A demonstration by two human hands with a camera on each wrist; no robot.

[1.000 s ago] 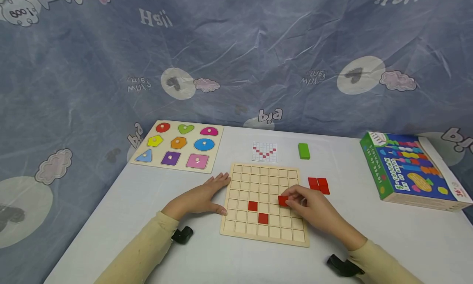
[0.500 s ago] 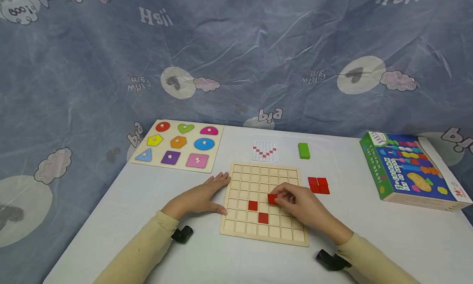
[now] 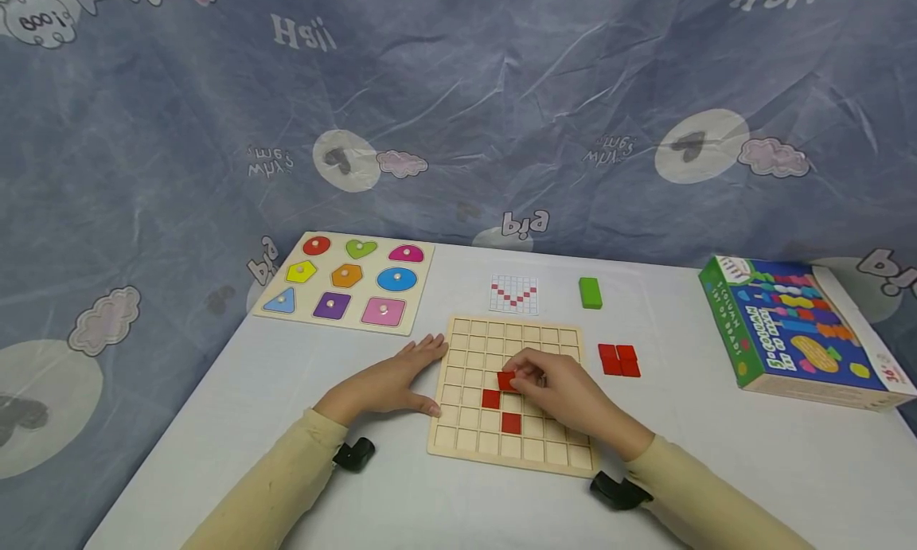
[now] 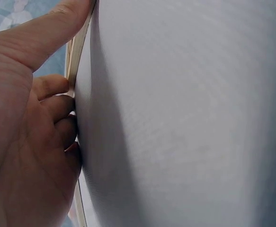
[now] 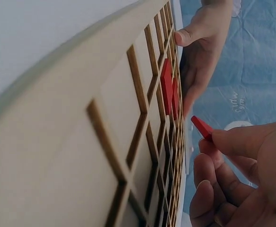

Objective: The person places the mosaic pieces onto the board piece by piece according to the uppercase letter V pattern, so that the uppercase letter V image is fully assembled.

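My right hand (image 3: 566, 391) pinches a red square tile (image 3: 506, 382) between thumb and fingers, over the middle of a wooden grid board (image 3: 466, 442). In the right wrist view that tile (image 5: 201, 127) is held apart from the board's surface. Two other red tiles, one nearer the left (image 3: 490, 399) and one lower (image 3: 511, 423), lie in cells that touch at a corner. At the board's left edge rests my left hand (image 3: 390, 387), fingers extended. The left wrist view has its thumb and fingertips against the board's side (image 4: 81, 47).
Several red tiles (image 3: 619, 360) lie right of the board. Behind it are a pattern card (image 3: 513, 294) and a green block (image 3: 591, 293). A shape puzzle (image 3: 344, 287) lies at the back left, a bead-set box (image 3: 802, 327) at the right.
My right hand has moved left across the board with the red tile in its pinch, from the right-hand columns to the middle. The left hand has stayed in place.
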